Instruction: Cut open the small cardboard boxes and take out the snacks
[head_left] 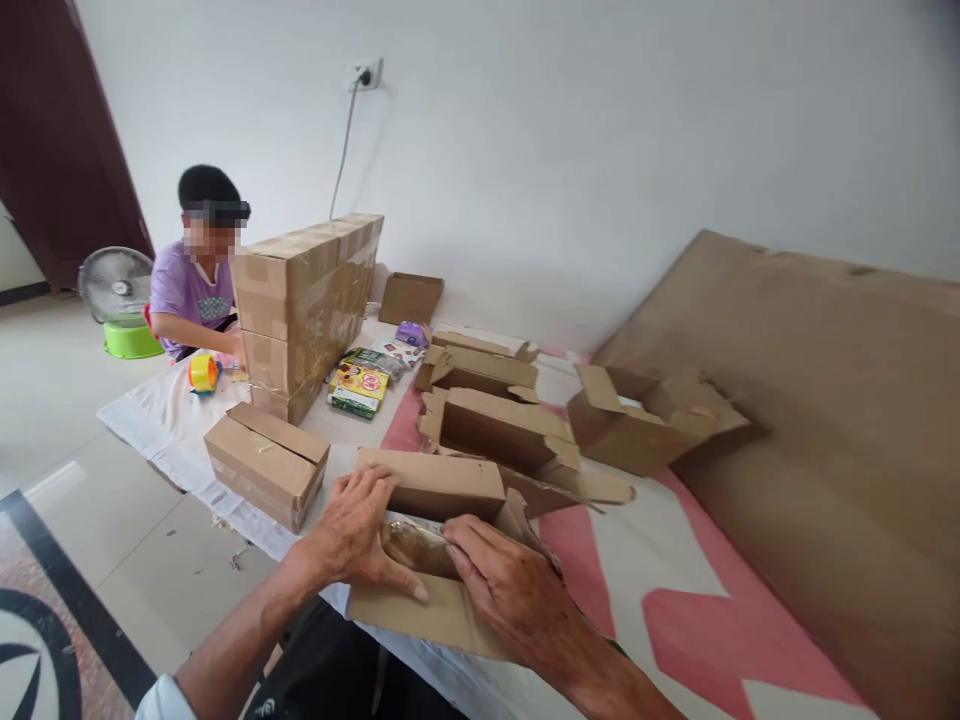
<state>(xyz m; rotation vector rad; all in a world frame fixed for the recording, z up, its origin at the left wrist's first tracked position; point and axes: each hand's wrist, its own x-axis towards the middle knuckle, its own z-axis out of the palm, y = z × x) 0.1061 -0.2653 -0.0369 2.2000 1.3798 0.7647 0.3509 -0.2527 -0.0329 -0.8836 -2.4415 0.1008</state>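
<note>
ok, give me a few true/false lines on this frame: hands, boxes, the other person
1. Both hands rest on the open cardboard box at the near edge. True: left hand, right hand.
2. The box under the hands is taped shut. False: its flaps are open and a clear-wrapped item shows inside.
3. A stack of sealed boxes stands in front of the other person. True.
4. The yellow tape dispenser is in the right hand. False: it lies by the other person.
5. The fan stands on the cloth. False: it is on the floor.
</note>
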